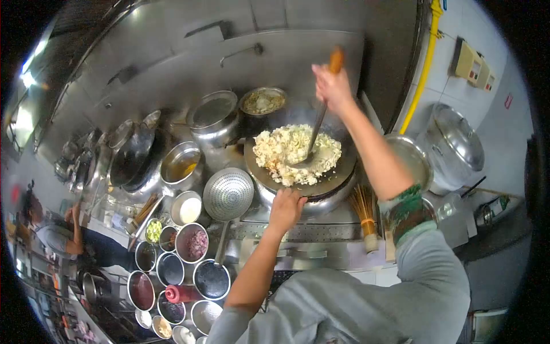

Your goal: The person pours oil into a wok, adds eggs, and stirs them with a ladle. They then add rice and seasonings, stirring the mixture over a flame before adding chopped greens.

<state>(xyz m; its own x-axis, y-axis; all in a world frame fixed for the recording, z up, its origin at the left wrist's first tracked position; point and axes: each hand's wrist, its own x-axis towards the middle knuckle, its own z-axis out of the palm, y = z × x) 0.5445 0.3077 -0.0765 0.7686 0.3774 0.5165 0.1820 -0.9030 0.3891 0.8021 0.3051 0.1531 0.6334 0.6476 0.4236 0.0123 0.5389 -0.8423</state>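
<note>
A wok [338,175] full of pale fried rice [295,152] sits on the burner in the middle. My left hand [285,207] grips the wok's near rim. My right hand [331,86] is raised above the wok and closed on the wooden handle of a long ladle [317,129]. The ladle slants down and its bowl is buried in the rice.
Left of the wok lie a perforated skimmer [228,194], steel pots [213,117] and several seasoning bowls [192,243]. A bamboo brush [364,212] stands right of the wok, with a lidded steel pot [455,146] beyond. Another person [57,235] works at far left.
</note>
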